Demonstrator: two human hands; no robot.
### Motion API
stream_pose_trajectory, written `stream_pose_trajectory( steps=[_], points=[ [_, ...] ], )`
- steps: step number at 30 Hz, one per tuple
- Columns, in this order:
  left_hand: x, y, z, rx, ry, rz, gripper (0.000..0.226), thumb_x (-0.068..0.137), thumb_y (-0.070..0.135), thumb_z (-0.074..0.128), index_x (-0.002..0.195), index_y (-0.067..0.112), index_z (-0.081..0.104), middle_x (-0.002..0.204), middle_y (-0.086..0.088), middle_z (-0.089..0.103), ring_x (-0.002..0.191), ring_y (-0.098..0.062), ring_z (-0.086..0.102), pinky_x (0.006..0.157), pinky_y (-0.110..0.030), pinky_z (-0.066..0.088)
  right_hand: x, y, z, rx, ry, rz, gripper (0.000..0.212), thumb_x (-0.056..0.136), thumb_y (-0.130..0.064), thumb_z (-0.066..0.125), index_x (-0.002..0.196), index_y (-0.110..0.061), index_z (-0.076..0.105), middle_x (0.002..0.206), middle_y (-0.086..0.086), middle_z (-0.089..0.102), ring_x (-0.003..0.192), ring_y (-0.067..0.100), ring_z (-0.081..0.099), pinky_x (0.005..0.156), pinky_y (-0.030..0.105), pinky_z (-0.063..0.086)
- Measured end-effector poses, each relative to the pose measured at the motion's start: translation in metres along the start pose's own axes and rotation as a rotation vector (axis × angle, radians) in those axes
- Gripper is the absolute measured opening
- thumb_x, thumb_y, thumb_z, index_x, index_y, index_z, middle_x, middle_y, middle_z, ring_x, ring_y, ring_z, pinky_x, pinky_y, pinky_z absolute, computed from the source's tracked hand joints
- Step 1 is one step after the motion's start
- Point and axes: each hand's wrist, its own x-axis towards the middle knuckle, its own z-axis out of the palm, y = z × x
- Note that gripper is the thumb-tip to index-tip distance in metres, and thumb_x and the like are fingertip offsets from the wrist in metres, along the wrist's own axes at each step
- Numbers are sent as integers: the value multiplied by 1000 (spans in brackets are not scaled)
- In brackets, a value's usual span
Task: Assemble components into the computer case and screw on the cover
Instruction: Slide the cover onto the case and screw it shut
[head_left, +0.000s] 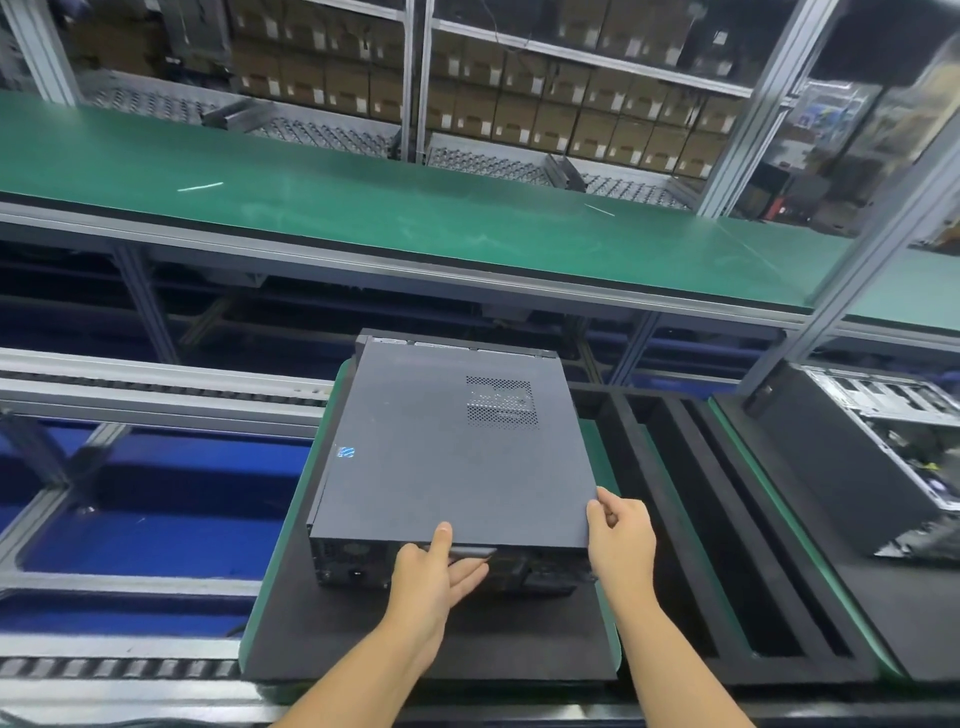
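A dark grey computer case (447, 457) lies flat on a black foam pallet (363, 634), its cover (441, 493) on top with a perforated vent patch at the far right. My left hand (431, 577) is at the case's near edge, thumb on the cover's top and fingers stretched under the cover's lip along the rear panel. My right hand (618, 535) grips the cover's near right corner, thumb on top and fingers curled round the side.
A second, open case (893, 447) with bare metal bays stands on the neighbouring pallet at right. Black foam slots (675, 519) lie between the two. A green conveyor belt (363, 192) runs across behind; roller rails (130, 379) and blue bins are at left.
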Motion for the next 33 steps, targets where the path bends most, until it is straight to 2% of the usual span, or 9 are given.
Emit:
stream_pose_trajectory(
  steps=[10,14,16,19,22,24,26,29,33],
  points=[
    [-12,23,-12,362,-166,-192,54,102,53,35,119,3,50,94,-13,76,86,-27,75,74,-40,61,-2,-13,9,-211,-7,-47,36,102,-11,59,137,-4,62,111,-5,42,113,22,52,93,28,45],
    [-18,41,-20,861,-217,-197,59,98,62,33,100,10,59,78,-6,77,66,-21,74,46,-21,48,-3,-15,13,-324,16,-85,34,102,-11,57,134,0,63,106,-1,45,106,25,53,92,39,55],
    [-16,49,-20,1062,-174,-4,52,98,57,35,84,14,61,64,-1,73,51,-17,67,44,-19,40,-5,-16,15,-418,23,-106,34,103,-12,57,134,-2,63,110,6,52,104,25,52,89,40,55],
    [-3,62,-19,1391,-14,594,42,94,53,41,67,21,48,56,4,59,55,-19,55,52,-28,40,-6,-20,16,-538,45,-129,32,101,-11,57,131,-4,65,117,10,56,102,24,51,87,38,53],
    [7,80,-22,1620,-33,997,30,88,62,45,86,33,50,85,14,60,84,-14,55,67,-31,39,-5,-22,16,-638,6,-205,34,101,-17,55,133,-9,63,133,7,54,114,24,51,97,37,45],
    [17,87,-30,1777,-88,987,57,76,79,44,116,38,51,125,14,52,120,-14,47,93,-35,38,-2,-23,16,-638,-99,-288,45,102,-30,53,145,-15,54,151,6,46,134,25,44,111,40,36],
    [24,92,-42,1920,-59,870,94,60,95,37,140,45,35,158,8,19,147,-24,16,113,-51,18,-1,-21,16,-664,-207,-346,59,102,-50,48,154,-22,43,163,6,34,148,25,31,120,42,26],
    [36,98,-64,2018,-2,692,114,50,101,34,150,54,3,164,4,-17,149,-36,-15,116,-60,2,-1,-16,14,-741,-329,-356,92,90,-82,27,162,-24,24,171,6,12,157,25,11,126,41,13],
    [43,100,-75,2074,36,644,127,57,99,37,154,37,-16,162,-6,-25,148,-33,-24,121,-51,-2,-4,-16,12,-799,-410,-395,132,63,-102,-4,165,-18,3,171,10,-10,158,26,-11,127,41,-2]
  ],
)
